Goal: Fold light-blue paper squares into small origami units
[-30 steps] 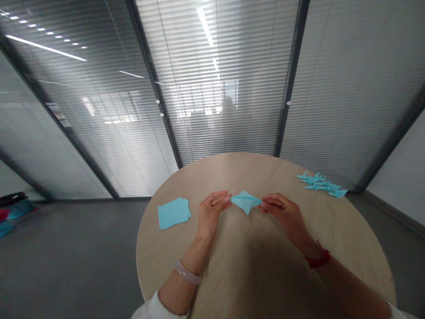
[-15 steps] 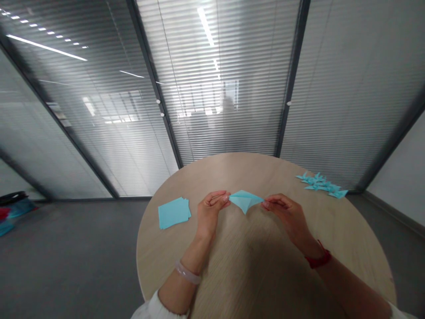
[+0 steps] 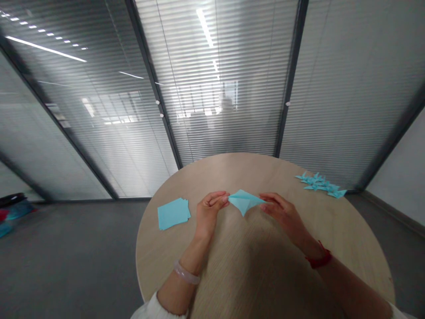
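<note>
A folded piece of light blue paper (image 3: pixel 244 202) is held above the table, a wide shape with pointed side tips and a point towards me. My left hand (image 3: pixel 210 212) pinches its left tip between thumb and fingers. At the other end, my right hand (image 3: pixel 284 215) has its thumb and forefinger apart around the right tip. Whether that tip touches a finger is hard to see.
A stack of light blue paper sheets (image 3: pixel 173 214) lies left of my left hand on the round wooden table (image 3: pixel 226 279). Several folded blue paper pieces (image 3: pixel 320 184) are piled near the far right edge. Glass panels with blinds (image 3: pixel 229 133) stand behind the table.
The thumb and forefinger of my right hand have spread from their pinch on the right tip. The folded paper has tilted slightly, while my left hand keeps its pinch.
</note>
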`<state>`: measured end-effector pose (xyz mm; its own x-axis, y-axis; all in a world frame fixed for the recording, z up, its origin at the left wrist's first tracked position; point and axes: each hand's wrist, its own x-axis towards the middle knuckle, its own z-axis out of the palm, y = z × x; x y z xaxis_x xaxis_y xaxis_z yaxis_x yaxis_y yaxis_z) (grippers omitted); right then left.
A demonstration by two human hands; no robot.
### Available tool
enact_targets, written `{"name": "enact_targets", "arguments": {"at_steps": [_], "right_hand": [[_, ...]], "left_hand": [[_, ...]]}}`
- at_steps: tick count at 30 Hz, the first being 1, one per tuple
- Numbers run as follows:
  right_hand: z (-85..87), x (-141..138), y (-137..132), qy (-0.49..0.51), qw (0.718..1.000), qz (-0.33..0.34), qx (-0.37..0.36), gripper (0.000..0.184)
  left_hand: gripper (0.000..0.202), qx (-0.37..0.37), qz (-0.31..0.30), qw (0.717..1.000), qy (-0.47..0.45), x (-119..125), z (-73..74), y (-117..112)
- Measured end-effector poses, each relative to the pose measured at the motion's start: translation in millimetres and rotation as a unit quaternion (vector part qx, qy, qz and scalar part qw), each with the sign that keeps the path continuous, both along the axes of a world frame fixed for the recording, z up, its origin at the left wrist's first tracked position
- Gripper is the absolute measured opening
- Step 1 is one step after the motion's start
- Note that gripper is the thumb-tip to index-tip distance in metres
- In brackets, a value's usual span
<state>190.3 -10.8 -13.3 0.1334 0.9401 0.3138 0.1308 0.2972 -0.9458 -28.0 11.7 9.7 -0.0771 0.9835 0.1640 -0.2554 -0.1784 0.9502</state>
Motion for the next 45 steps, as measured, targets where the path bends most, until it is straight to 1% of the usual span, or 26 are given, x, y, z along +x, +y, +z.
{"name": "enact_targets", "arguments": {"at_steps": [2, 4, 9, 12, 20, 21, 23, 25, 27, 29, 30, 32, 34, 36, 40, 42, 45], "right_hand": [[-0.1, -2.2, -0.6, -0.042, 0.999, 0.0, -0.014, 0.028], [0.3, -3.0, -1.7, -0.064, 0.998, -0.012, -0.014, 0.027], [5.5, -2.3, -5.2, -0.054, 0.998, 0.005, -0.016, 0.027], [7.7, -2.5, -6.2, -0.058, 0.998, 0.003, -0.011, 0.026], [0.7, -1.7, -5.7, -0.083, 0.996, -0.022, 0.001, 0.025], [-0.2, -1.7, -5.7, -0.087, 0.996, -0.026, 0.008, 0.025], [-2.0, -2.0, -5.7, -0.096, 0.994, -0.048, 0.027, 0.025], [-3.9, -2.5, -5.4, -0.115, 0.989, -0.076, 0.06, 0.024], [-5.9, -3.3, -5.0, -0.149, 0.98, -0.088, 0.101, 0.025], [-7.8, -4.7, -4.6, -0.19, 0.97, -0.071, 0.133, 0.025], [-8.5, -5.6, -4.5, -0.208, 0.966, -0.057, 0.142, 0.025], [-9.7, -7.4, -4.5, -0.227, 0.962, -0.029, 0.15, 0.025], [-10.8, -9.0, -4.8, -0.224, 0.964, -0.007, 0.145, 0.027], [-12.3, -10.0, -4.8, -0.212, 0.968, 0.001, 0.131, 0.031], [-16.7, -10.0, -3.0, -0.212, 0.972, 0.009, 0.103, 0.037], [-18.3, -9.5, -2.0, -0.216, 0.971, 0.027, 0.1, 0.034], [-19.0, -8.3, -0.9, -0.205, 0.972, 0.043, 0.103, 0.03]], "left_hand": [[0.025, -0.001, -0.007, 1.0, 0.008, 0.5, -0.5, -0.9], [0.025, -0.001, -0.012, 1.0, 0.01, 0.4, -0.6, -1.2], [0.022, 0.005, -0.008, 1.0, 0.01, -0.1, 1.0, -1.8], [0.023, 0.004, -0.007, 1.0, 0.013, 0.3, 1.3, -2.0], [0.025, 0.01, -0.018, 1.0, 0.012, -0.1, -2.2, 0.4], [0.027, 0.01, -0.02, 1.0, 0.009, 0.4, -3.2, 0.6], [0.038, 0.0, -0.028, 1.0, -0.004, 2.4, -5.6, 0.3], [0.053, -0.034, -0.047, 0.998, -0.023, 5.8, -8.5, -1.0], [0.059, -0.077, -0.086, 0.992, -0.041, 9.6, -11.1, -3.0], [0.059, -0.098, -0.128, 0.986, -0.047, 12.5, -12.4, -4.9], [0.06, -0.098, -0.137, 0.985, -0.043, 13.4, -12.5, -5.5], [0.065, -0.087, -0.125, 0.988, -0.023, 14.0, -11.9, -6.3], [0.07, -0.077, -0.103, 0.992, 0.005, 13.8, -11.0, -6.4], [0.073, -0.066, -0.104, 0.992, 0.028, 13.7, -11.0, -6.4], [0.078, -0.034, -0.148, 0.986, 0.063, 15.5, -12.9, -7.3], [0.08, -0.029, -0.17, 0.983, 0.067, 16.3, -12.7, -8.3], [0.083, -0.034, -0.198, 0.978, 0.047, 15.6, -10.3, -10.0]]}}
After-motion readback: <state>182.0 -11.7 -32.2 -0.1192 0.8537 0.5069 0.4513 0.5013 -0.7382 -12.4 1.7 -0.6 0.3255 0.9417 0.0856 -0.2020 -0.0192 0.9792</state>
